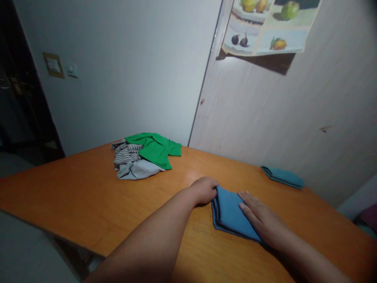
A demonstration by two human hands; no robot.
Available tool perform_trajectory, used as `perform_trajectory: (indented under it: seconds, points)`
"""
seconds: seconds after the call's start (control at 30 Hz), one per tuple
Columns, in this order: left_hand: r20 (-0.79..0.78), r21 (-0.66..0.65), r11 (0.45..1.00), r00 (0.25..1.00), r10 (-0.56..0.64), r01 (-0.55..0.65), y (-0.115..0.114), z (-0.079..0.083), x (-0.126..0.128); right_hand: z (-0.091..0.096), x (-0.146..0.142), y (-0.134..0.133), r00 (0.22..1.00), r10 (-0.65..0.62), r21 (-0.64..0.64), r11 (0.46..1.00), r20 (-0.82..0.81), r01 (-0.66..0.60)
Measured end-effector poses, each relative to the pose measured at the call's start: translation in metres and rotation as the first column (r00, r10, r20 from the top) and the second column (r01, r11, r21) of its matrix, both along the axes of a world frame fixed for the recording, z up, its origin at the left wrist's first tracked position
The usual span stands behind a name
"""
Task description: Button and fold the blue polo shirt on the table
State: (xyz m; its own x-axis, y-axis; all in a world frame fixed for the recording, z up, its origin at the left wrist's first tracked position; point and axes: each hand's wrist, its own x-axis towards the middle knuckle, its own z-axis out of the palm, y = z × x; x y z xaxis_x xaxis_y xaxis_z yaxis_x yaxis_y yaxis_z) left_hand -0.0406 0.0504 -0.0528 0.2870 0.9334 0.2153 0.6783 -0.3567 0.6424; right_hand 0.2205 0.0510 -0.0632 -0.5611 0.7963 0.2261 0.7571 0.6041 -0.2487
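A folded blue cloth [232, 214] with dark-edged layers lies on the wooden table, near the middle right of the head view. My left hand [205, 190] is closed at its far left corner, the fingers curled and partly hidden. Flat across the right side of the cloth rests my right hand [255, 214], fingers stretched out and pressed on top. Whether the cloth is a garment cannot be made out in its folded state.
A loose pile holds a green shirt [154, 147], a striped cloth [127, 152] and a grey cloth [138, 169] at the back left of the table [73, 188]. Another folded blue-green cloth [284, 177] lies by the wall at the right. A fruit poster [256, 35] hangs above.
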Motion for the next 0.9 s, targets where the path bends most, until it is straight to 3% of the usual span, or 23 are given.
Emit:
perform_trajectory:
  seconds: [0.23, 0.4, 0.57, 0.9]
  points:
    - [-0.007, 0.023, 1.0, 1.0, -0.007, 0.007, -0.002, 0.0, -0.001, 0.002, 0.0, -0.001, 1.0, 0.011, 0.029, 1.0, 0.016, -0.011]
    - [0.054, 0.065, 0.995, 0.995, -0.081, 0.078, -0.002, -0.003, 0.0, 0.005, -0.003, -0.004, 0.998, 0.005, 0.035, 0.999, 0.058, -0.007]
    - [0.191, 0.01, 0.993, 0.974, -0.12, 0.12, 0.001, -0.007, 0.004, 0.006, -0.004, -0.006, 0.998, -0.003, 0.038, 0.999, 0.055, 0.001]
    - [0.298, -0.035, 0.991, 0.948, -0.115, 0.131, 0.007, -0.012, 0.001, 0.013, -0.008, -0.01, 0.995, -0.009, 0.07, 0.998, 0.097, 0.003]
